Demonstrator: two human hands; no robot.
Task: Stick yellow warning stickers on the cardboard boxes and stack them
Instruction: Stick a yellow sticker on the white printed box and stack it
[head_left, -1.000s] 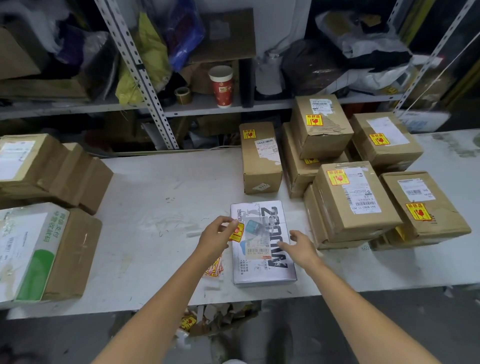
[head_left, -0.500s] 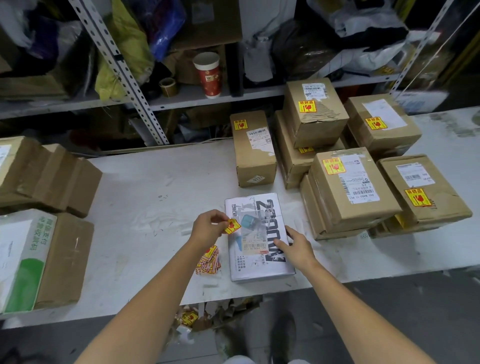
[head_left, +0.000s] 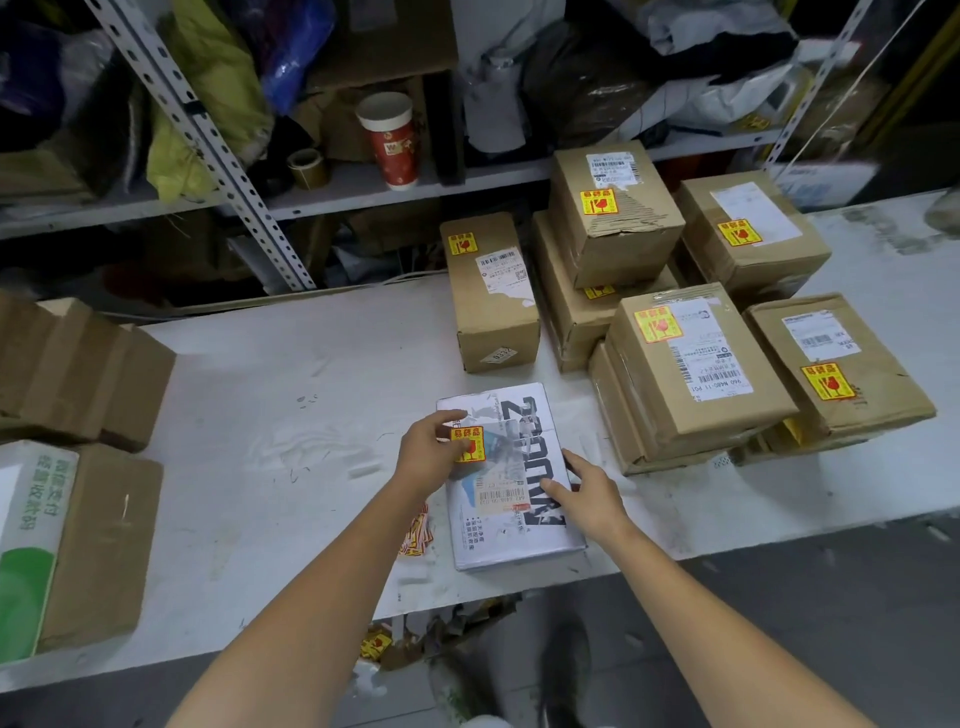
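A flat white printed box (head_left: 511, 525) lies near the front edge of the white table (head_left: 270, 415). My left hand (head_left: 427, 449) pinches a yellow warning sticker (head_left: 467, 443) over the box's upper left part. My right hand (head_left: 587, 491) rests on the box's right edge with fingers spread. A small pile of yellow stickers (head_left: 415, 535) lies left of the box, partly hidden by my left forearm. Several brown cardboard boxes with yellow stickers are stacked at the right (head_left: 685, 364).
A tall brown box (head_left: 493, 296) stands behind the white box. Unstickered cartons sit at the left (head_left: 88, 535). A shelf behind holds a red paper cup (head_left: 392, 140), a tape roll (head_left: 307, 167) and bags. Paper scraps lie on the floor below the table.
My left hand has brought the sticker from the box's left edge onto its top face. My right hand stays on the right edge of the box.
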